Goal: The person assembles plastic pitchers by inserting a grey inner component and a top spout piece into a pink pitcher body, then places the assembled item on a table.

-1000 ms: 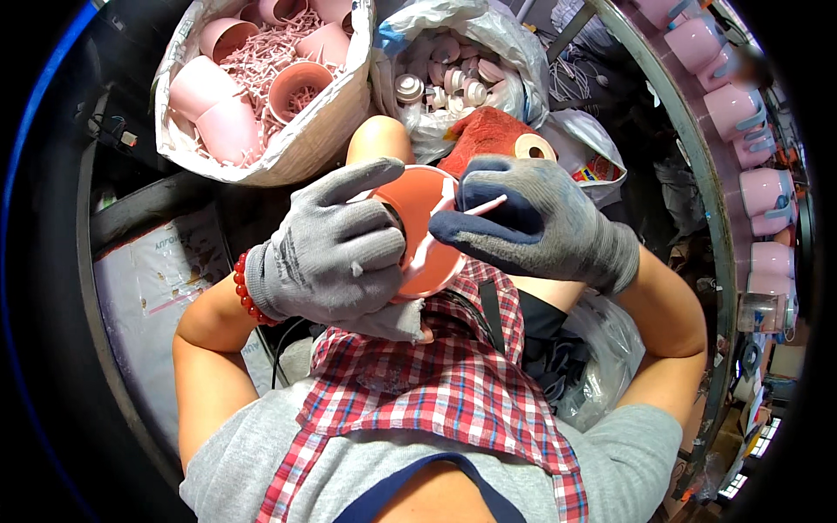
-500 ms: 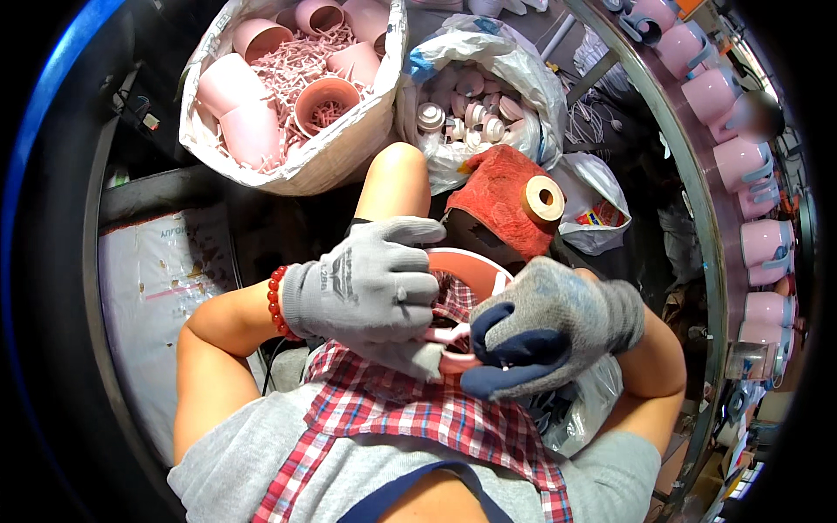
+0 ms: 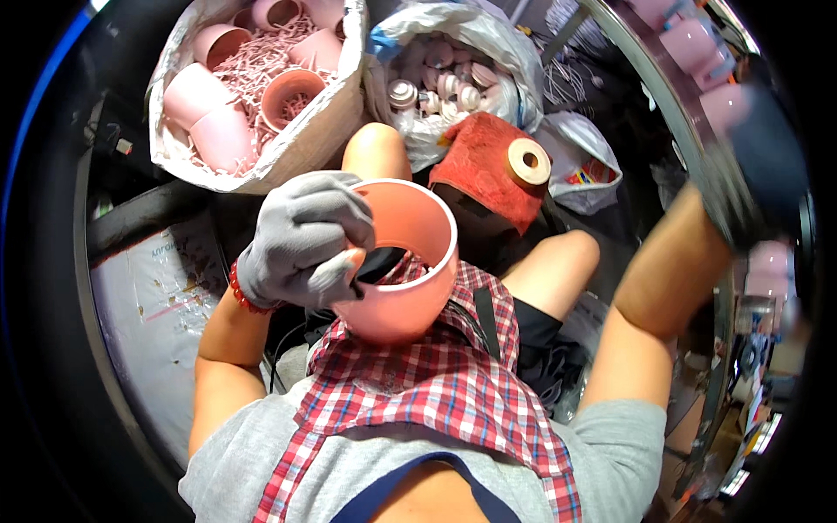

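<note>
The right hand (image 3: 758, 170) is a dark smear near the right edge, gloved and blurred, partly lost in the black rim of the fisheye view; whether its fingers are closed, spread or around something, I cannot tell. It is in front of the row of pink vessels (image 3: 689, 44) along the desk (image 3: 641, 65), covering some of them, and the lower ones are blurred too. The left hand (image 3: 309, 240), in a grey glove, grasps a pink cup-shaped vessel (image 3: 401, 309) by its left side, fingers curled at the rim and a bare thumb tip showing through the glove. That grip hides the left stretch of wall and rim, and the vessel's far end is turned out of sight toward the lap.

The held vessel is above the lap, in front of the checked apron (image 3: 410, 383), tilted with its wide mouth upward. It has a smooth pink outer wall, a thick, paler round rim and a salmon-orange inside. Checked cloth and something dark show through an opening at its far end.

Beyond the knees, a white sack (image 3: 323, 135) is cut off by the upper edge; similar pink vessels (image 3: 222, 139) lie in it among pink strips (image 3: 253, 74). Beside it, a plastic bag (image 3: 519, 65) holds small white and pink parts (image 3: 449, 87), too heaped to make out singly.
</note>
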`<state>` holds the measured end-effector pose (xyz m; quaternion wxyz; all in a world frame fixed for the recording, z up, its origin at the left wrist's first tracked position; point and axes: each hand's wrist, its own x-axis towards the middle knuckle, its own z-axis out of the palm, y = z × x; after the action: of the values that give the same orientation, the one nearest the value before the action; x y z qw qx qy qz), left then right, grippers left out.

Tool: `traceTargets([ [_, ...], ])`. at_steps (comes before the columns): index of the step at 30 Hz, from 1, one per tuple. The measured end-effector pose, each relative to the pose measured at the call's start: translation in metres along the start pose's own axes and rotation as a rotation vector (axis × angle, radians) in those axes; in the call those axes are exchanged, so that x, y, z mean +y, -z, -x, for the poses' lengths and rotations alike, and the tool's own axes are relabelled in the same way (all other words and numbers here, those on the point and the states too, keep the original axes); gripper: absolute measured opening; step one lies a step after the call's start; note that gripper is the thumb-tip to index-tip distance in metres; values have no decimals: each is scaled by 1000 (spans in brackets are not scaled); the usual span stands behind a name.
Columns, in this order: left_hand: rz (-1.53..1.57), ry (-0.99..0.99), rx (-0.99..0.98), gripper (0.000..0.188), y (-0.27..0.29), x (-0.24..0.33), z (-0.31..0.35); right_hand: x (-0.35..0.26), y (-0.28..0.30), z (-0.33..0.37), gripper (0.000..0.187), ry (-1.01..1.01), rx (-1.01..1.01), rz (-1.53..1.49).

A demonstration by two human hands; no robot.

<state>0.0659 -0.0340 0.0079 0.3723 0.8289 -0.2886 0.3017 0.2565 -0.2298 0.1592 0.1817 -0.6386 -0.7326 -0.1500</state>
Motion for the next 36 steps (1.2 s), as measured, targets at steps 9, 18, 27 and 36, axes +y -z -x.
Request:
traceTargets([
  [9,714,406,240,32,-68,-39,13,21,-30,27,25,70,256,-513],
  [18,1141,1018,9,79,-91,-84,52,-99,-23,338,31,-1266,257,-717],
  [27,1286,902,-157,109,-44,-139,102,-317,-186,569,77,-2234,-470,20],
  [36,970,822,-216,120,-64,-97,39,-441,-293,704,46,-1549,-1081,400],
])
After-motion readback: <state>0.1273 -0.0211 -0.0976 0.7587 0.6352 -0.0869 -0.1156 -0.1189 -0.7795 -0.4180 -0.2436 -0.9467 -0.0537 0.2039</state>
